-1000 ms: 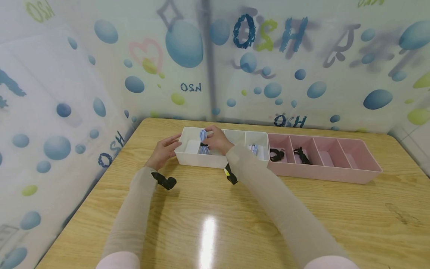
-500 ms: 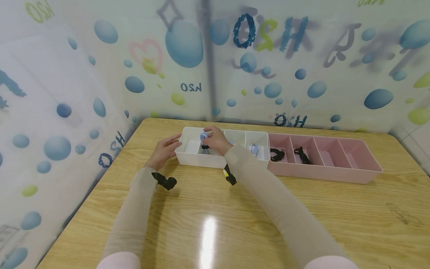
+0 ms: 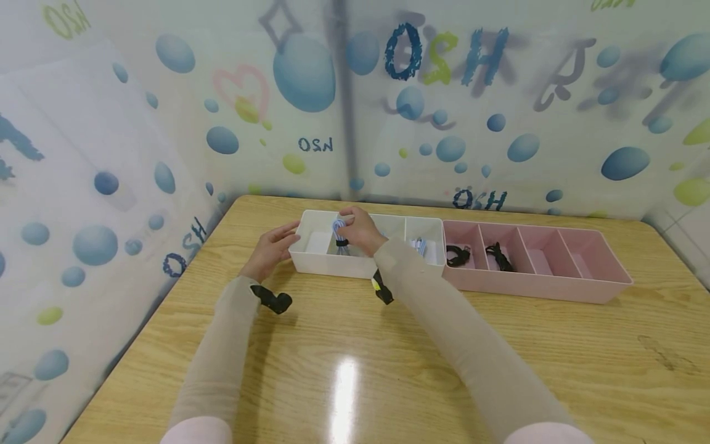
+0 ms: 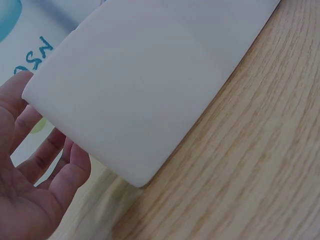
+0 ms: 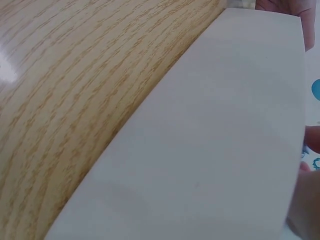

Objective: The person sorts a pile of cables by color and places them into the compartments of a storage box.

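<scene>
My right hand (image 3: pixel 362 232) reaches into the white divided box (image 3: pixel 327 264) and pinches a coiled blue-and-white cable (image 3: pixel 339 232) with a black tie round its middle. The coil stands nearly upright in the second compartment from the left, its lower end down between the walls. At the box's left end, my left hand (image 3: pixel 269 251) rests its fingertips against the outer wall, fingers loosely bent. The left wrist view shows those fingers (image 4: pixel 75 165) along the wall's edge. In the right wrist view the box's front wall (image 5: pixel 200 130) hides most of the right hand.
Another blue-and-white cable (image 3: pixel 418 246) lies in the white box's right compartment. A pink divided box (image 3: pixel 538 291) adjoins it on the right, with black cables (image 3: pixel 457 256) in its two left compartments. A patterned wall covering (image 3: pixel 366 154) rises behind the wooden table (image 3: pixel 310 357).
The coiled cable in my right hand has shifted slightly right and tilted a little within the compartment. My left hand and both boxes stay in place.
</scene>
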A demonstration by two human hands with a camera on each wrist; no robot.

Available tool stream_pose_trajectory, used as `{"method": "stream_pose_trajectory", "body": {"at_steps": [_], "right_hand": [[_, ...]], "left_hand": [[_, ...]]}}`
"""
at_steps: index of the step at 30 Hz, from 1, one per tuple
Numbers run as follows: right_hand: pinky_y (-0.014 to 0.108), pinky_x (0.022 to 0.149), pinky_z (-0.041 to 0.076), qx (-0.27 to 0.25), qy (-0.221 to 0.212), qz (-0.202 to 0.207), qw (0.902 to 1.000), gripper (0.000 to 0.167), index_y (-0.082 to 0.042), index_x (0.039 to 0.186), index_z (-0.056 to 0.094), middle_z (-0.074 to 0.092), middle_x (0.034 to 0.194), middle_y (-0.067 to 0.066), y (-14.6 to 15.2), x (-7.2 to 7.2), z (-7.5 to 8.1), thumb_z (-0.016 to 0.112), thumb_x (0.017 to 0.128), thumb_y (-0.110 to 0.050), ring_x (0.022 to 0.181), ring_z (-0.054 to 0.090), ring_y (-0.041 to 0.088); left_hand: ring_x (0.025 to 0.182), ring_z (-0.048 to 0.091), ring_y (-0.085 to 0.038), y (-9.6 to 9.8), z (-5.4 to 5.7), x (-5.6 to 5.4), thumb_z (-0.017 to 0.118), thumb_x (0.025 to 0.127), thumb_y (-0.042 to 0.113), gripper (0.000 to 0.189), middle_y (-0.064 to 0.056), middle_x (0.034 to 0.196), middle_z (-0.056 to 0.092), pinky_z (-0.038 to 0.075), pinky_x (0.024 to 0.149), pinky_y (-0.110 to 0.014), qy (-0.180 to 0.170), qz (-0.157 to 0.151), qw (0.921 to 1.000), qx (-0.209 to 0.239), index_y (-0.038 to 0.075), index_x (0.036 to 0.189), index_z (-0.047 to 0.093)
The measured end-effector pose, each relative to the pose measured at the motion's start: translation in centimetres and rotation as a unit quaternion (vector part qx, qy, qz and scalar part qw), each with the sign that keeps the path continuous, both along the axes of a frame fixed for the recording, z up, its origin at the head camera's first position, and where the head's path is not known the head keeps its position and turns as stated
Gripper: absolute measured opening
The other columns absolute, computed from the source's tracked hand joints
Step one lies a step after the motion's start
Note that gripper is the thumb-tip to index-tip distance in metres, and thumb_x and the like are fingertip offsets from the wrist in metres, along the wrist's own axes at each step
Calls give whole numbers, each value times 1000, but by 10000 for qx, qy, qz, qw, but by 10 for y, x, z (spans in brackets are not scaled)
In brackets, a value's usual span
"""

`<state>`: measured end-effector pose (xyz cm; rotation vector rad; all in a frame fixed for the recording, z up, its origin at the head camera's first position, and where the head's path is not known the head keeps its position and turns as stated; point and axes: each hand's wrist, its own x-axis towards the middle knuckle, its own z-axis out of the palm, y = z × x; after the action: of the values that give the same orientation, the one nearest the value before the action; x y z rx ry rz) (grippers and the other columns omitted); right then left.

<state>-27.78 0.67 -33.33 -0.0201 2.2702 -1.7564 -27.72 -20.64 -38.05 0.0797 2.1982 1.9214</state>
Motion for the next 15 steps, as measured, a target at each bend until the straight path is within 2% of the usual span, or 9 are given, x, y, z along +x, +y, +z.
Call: {"method": "stream_pose_trajectory", "body": {"at_steps": [8,15], "right_hand": [[36,83,44,89,-44,-26,9999,43,-6,126,42,49,115,15,2,-1,1,55,85,-2,99,52,24],[35,83,44,273,-85,-63,9996,43,-8,125,43,48,116,14,1,-2,0,56,85,-3,100,51,24]], "left_hand": [[103,46,-18,1,3,1,49,92,18,48,-16,135,35,46,71,-20,-60,-16,10000,59,11,137,35],[117,37,-33,6,19,12,45,93,11,48,-21,137,30,45,69,-17,-122,-103,9997,181,6,138,30]]}}
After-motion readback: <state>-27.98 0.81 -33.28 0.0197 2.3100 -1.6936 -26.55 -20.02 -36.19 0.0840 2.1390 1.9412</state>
